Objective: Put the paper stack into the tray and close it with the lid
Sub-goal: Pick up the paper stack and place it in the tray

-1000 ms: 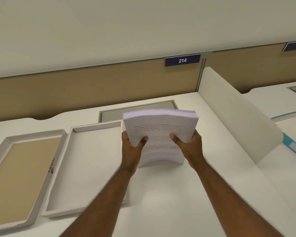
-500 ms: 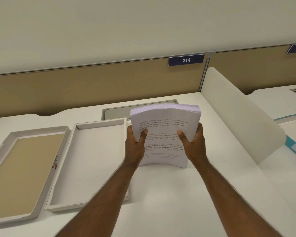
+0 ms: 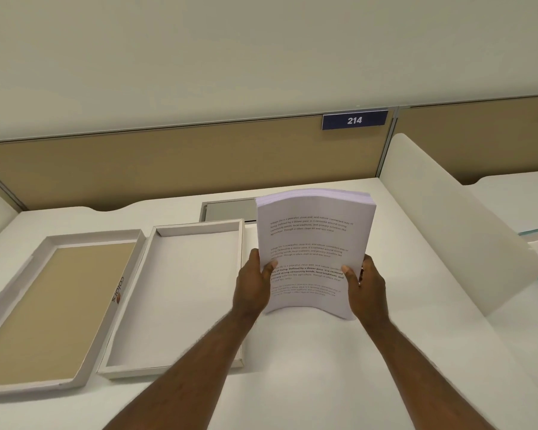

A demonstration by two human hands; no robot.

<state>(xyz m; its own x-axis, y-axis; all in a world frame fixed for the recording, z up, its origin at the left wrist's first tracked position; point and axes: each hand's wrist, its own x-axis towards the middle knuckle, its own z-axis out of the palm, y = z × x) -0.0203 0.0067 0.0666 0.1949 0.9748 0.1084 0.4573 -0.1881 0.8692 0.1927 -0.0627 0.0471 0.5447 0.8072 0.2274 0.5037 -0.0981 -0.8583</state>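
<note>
A thick stack of printed white paper (image 3: 314, 240) stands nearly upright above the desk, its lower edge bowed. My left hand (image 3: 253, 285) grips its lower left side and my right hand (image 3: 365, 287) grips its lower right side, thumbs on the front page. Left of the stack lies the white tray (image 3: 196, 228), open side up with nothing in it. Beside that, further left, the lid (image 3: 52, 242) lies upside down with its tan inside showing and a printed word on its rim.
A white desk (image 3: 292, 383) carries everything. A curved white divider (image 3: 454, 231) rises on the right, with a tan partition (image 3: 168, 169) and a "214" sign (image 3: 354, 120) behind. A grey hatch (image 3: 227, 210) is set in the desk behind the tray.
Both hands slid down toward the lower part of the stack, and it straightened from curled over to nearly upright, moving slightly up and right.
</note>
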